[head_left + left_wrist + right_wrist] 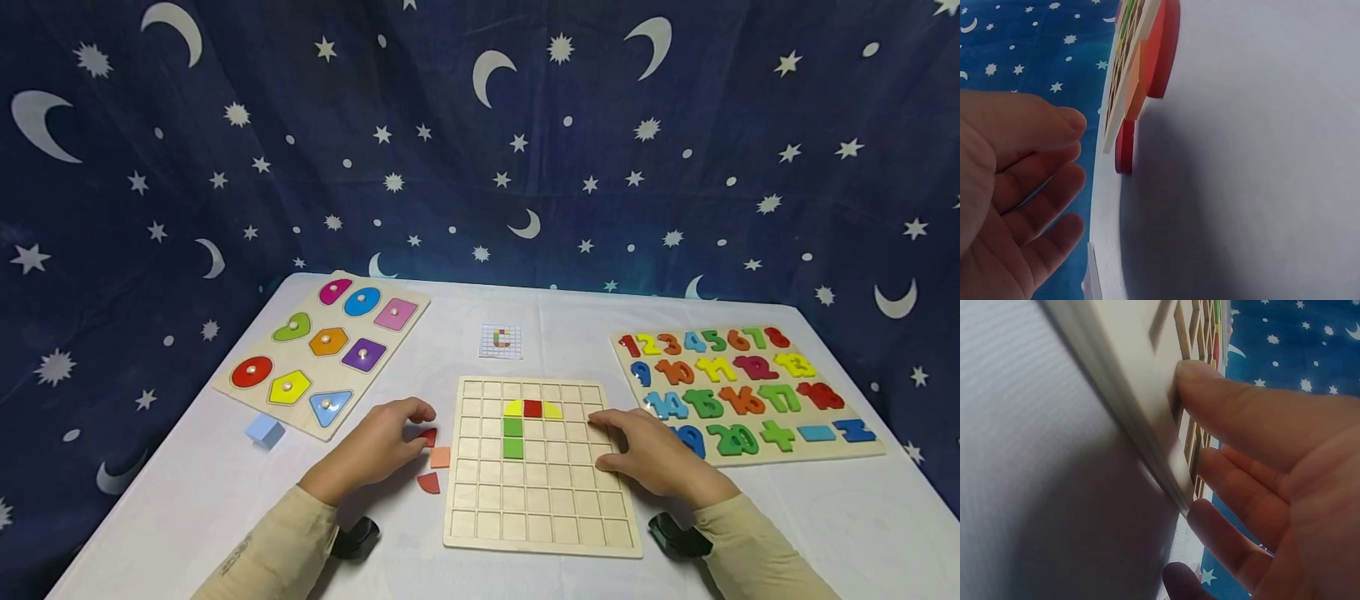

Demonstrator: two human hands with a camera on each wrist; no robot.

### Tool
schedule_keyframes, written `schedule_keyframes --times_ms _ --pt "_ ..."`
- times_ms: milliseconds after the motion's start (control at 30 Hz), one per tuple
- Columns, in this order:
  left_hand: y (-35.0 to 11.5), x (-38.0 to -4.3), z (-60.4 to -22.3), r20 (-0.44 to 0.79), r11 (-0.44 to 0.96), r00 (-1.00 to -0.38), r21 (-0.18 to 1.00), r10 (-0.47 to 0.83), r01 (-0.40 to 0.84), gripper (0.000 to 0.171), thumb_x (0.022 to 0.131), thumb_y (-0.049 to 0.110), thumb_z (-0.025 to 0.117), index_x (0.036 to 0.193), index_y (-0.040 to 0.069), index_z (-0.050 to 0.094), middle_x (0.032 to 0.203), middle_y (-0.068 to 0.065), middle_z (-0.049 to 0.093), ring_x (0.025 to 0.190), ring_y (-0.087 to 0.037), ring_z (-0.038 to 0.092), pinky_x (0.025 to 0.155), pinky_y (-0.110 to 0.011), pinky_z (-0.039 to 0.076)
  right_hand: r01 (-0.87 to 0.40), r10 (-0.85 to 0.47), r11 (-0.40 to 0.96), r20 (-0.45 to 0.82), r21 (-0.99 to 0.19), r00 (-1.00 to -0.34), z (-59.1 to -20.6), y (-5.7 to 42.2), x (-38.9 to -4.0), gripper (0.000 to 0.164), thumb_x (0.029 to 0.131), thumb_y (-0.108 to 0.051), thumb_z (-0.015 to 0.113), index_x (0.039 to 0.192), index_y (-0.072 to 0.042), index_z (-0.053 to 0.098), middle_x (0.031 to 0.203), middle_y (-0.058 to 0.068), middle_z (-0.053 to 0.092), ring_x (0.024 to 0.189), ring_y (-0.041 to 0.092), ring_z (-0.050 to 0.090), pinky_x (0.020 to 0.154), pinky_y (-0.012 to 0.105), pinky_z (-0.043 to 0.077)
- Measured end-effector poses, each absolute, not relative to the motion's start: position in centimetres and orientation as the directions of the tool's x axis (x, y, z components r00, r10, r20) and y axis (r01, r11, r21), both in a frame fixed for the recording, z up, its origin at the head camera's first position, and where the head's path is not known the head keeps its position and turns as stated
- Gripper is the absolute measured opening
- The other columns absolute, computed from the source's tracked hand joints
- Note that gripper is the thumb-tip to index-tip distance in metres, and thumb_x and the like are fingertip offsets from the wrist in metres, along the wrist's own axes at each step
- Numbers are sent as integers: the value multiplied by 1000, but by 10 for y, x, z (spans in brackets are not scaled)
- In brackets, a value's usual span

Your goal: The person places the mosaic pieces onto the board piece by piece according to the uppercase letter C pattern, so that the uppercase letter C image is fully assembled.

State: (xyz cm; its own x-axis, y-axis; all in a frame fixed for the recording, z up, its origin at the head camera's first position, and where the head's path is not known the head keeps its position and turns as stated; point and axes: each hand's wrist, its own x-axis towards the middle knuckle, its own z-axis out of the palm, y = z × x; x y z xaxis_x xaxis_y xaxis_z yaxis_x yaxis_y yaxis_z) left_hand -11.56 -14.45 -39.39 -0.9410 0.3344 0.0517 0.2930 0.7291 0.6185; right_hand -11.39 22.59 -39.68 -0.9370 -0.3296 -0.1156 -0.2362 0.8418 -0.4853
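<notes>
Red and orange pieces, three, loose: one orange square (439, 457) between two red quarter-rounds, the upper quarter-round (430, 436) and the lower quarter-round (429, 482). Location: on the white counter (405, 562), just below the middle of the frame, beside the left edge of the grid board (547, 502).

Left hand (378, 437): the nearer to these pieces. Fingers loosely bent, thumb apart from them, nothing held. The upper quarter-round lies just right of the fingertips, partly hidden by them; the orange square lies a little to the right and below; the lower quarter-round sits farther down the frame.

Right hand (647, 447): across the board, well apart from the loose pieces. Fingers relaxed, thumb and fingertips resting at the board's right edge; no piece held.

Direction of pieces: lower quarter-round, square corner to the upper right, curved side to the lower left. Upper quarter-round, too covered for me to tell. Orange square, sides roughly upright and level in the frame, no evident long axis.

On the board, upper left part: two green squares (513, 448) in an upright column; above, a red square (532, 408) between two yellow quarter-rounds (552, 410).
</notes>
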Motion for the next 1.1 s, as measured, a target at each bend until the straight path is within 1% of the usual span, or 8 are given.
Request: schedule_keyframes --times_ms 133,267,367,633,900,1100 --pt "-143 -118 -397 41 723 -928 614 371 317 24 84 -2 75 105 6 67 100 -1 69 96 -21 64 91 -42 51 -235 -329 844 -119 -482 -937 -397 225 -114 58 84 -25 82 135 -7 61 133 12 60 123 36 52 100 56 41" --pt "-142 -119 -399 4 743 -923 593 385 312 20 84 -1 74 101 8 68 93 3 65 87 -18 58 84 -39 51 -235 -329 844 -119 -483 -937 -398 225 -114 58 84 -25 82 135 -7 61 133 12 60 123 37 52 101 57 41" --pt "-142 -119 -399 -17 752 -919 580 395 313 19 84 -1 74 98 9 67 89 5 62 85 -17 54 84 -39 50 -232 -325 846 -120 -481 -938 -398 225 -114 58 84 -25 82 135 -7 61 133 12 60 123 37 52 101 57 41" --pt "-149 -121 -399 -27 756 -918 576 396 310 19 83 -2 74 96 10 68 86 6 61 87 -18 55 90 -43 49 -232 -323 848 -118 -476 -939 -398 225 -115 58 84 -25 82 135 -7 61 133 13 60 124 37 52 101 57 40" --pt "-159 -122 -400 -19 784 -942 561 334 266 18 84 0 74 98 11 69 92 4 65 96 -22 60 96 -44 48 -230 -322 849 -120 -476 -939 -398 226 -115 58 84 -25 82 135 -8 61 133 13 60 124 37 52 101 57 40" --pt "-163 -122 -401 -29 801 -952 549 306 241 19 85 1 74 100 10 68 95 3 66 98 -23 62 97 -45 48 -233 -325 847 -119 -478 -938 -397 226 -114 58 84 -25 82 135 -8 61 133 13 60 124 38 52 101 58 40"
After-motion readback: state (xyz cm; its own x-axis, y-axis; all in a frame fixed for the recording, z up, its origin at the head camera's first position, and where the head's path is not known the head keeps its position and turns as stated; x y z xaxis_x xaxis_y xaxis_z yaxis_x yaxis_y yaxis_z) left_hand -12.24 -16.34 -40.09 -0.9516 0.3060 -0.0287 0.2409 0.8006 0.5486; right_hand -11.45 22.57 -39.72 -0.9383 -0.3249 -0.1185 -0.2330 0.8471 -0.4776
